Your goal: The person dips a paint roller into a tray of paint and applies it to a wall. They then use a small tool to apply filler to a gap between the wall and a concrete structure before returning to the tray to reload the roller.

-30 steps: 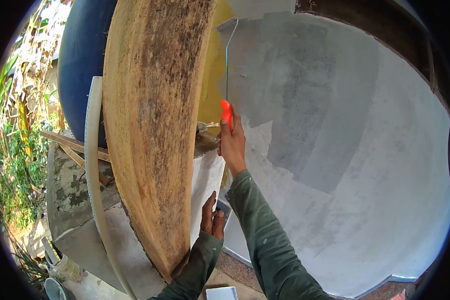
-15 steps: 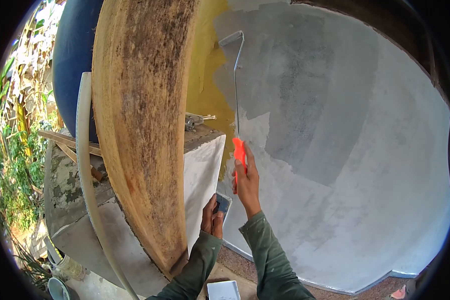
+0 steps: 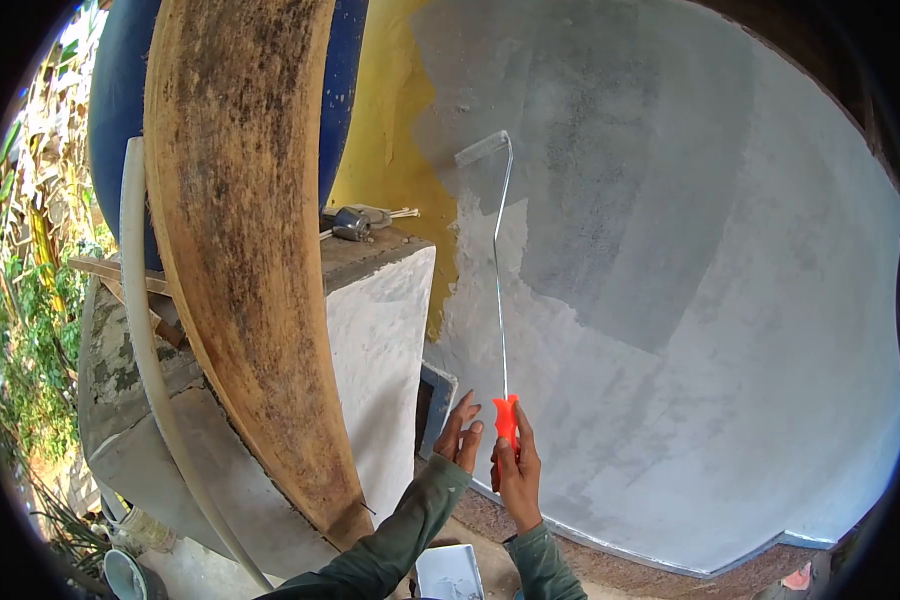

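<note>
Roller and right grip are sitting lower; fingers are closing around the orange handle; left grip is hovering nearby, loosely spread.

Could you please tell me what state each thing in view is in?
Roller: raised, gripped by its handle; wall contact unclear.
Right hand: closed round the handle.
Left hand: open, fingers apart.
Wall: patchy, darker grey higher up.
Tray: open, greyish inside.
Bucket: upright, open.
</note>
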`<action>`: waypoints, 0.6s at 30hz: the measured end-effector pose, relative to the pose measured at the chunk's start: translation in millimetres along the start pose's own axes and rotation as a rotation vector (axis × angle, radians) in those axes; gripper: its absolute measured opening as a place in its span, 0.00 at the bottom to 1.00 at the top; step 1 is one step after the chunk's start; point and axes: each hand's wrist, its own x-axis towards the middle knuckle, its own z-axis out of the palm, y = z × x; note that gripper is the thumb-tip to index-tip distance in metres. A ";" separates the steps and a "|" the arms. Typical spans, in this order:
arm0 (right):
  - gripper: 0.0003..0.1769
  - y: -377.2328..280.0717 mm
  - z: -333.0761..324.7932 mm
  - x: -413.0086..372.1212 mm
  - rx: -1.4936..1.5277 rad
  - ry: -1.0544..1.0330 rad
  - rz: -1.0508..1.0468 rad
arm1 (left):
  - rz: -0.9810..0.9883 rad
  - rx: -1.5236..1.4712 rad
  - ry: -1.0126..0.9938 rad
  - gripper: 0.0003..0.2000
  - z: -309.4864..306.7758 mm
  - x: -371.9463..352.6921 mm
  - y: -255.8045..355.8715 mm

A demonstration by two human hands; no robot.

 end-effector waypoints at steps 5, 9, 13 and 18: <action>0.32 23.3 -24.7 -42.0 -0.069 0.030 0.059 | -0.092 -0.073 -0.206 0.30 25.3 -13.8 -26.5; 0.33 40.9 -41.7 -70.5 -0.250 0.038 0.018 | -0.129 -0.050 -0.283 0.24 39.7 -36.4 -27.3; 0.33 65.9 -54.5 -98.2 -0.255 0.057 -0.031 | -0.253 -0.025 -0.336 0.22 40.1 -63.1 -1.4; 0.35 66.4 -45.5 -110.0 -0.198 0.072 0.051 | -0.219 -0.003 -0.280 0.25 41.5 -76.3 -13.2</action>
